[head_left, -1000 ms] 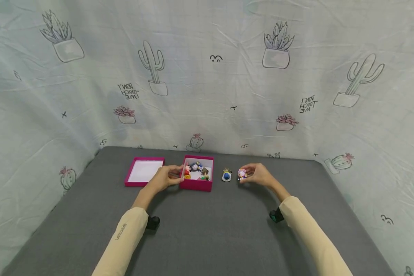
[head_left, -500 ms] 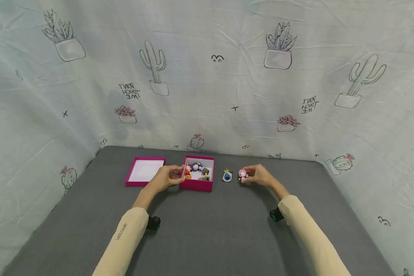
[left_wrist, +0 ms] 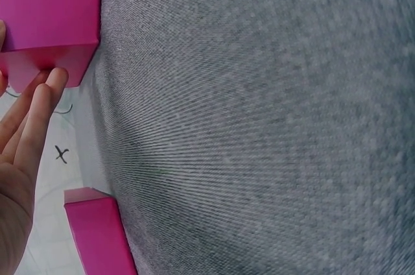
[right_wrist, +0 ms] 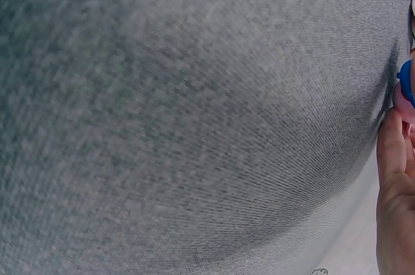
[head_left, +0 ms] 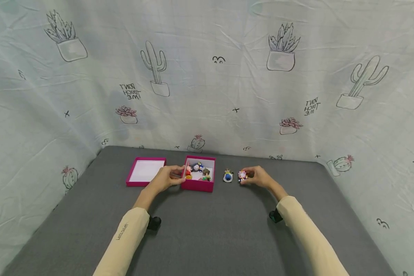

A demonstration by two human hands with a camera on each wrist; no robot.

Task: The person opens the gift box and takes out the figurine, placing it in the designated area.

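Note:
My left hand (head_left: 167,177) is at the left side of a magenta box (head_left: 197,186), its fingertips touching the wall. In the left wrist view, straight fingers (left_wrist: 40,116) lie against the side of the box. Inside the box lie several small figurines, one in red (head_left: 188,171), one dark blue (head_left: 197,166) and one brown-haired in green (head_left: 206,175). My right hand (head_left: 260,178) pinches a pink-and-white figurine (head_left: 242,175) at the table surface. Only part of that figurine, pink with blue, shows in the right wrist view. Between the box and this hand sits a blue-and-yellow figurine (head_left: 228,176).
A magenta box lid (head_left: 146,171) with a white inside lies left of the box, behind my left hand. The grey cloth-covered table (head_left: 214,234) ends at a white curtain (head_left: 193,111) printed with cacti.
Both hands stay where they were, with the figurine still pinched in the right hand. The head view shifts very slightly.

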